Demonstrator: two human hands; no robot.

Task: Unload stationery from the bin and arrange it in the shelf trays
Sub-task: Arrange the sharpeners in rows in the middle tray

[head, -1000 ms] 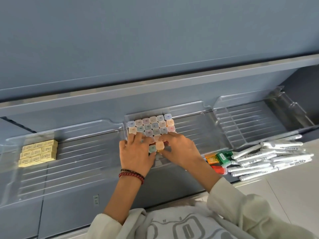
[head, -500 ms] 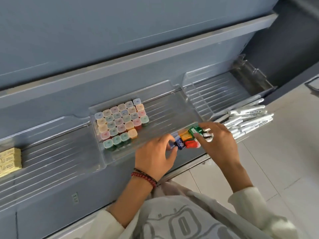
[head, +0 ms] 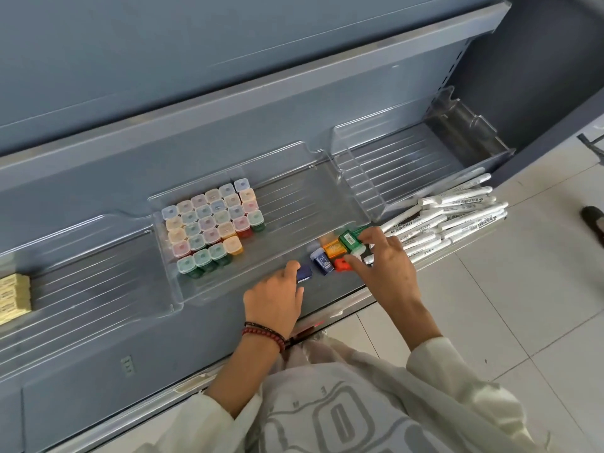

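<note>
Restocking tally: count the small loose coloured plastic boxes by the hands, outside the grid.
5: dark blue box touching the left hand; blue rabbit-print box; orange box; green box pinched by the right hand; red box below. More may hide under that hand.

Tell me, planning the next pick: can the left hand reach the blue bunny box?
Probably yes: the blue bunny box lies uncovered just past the left hand, though that hand holds a dark blue box.
</note>
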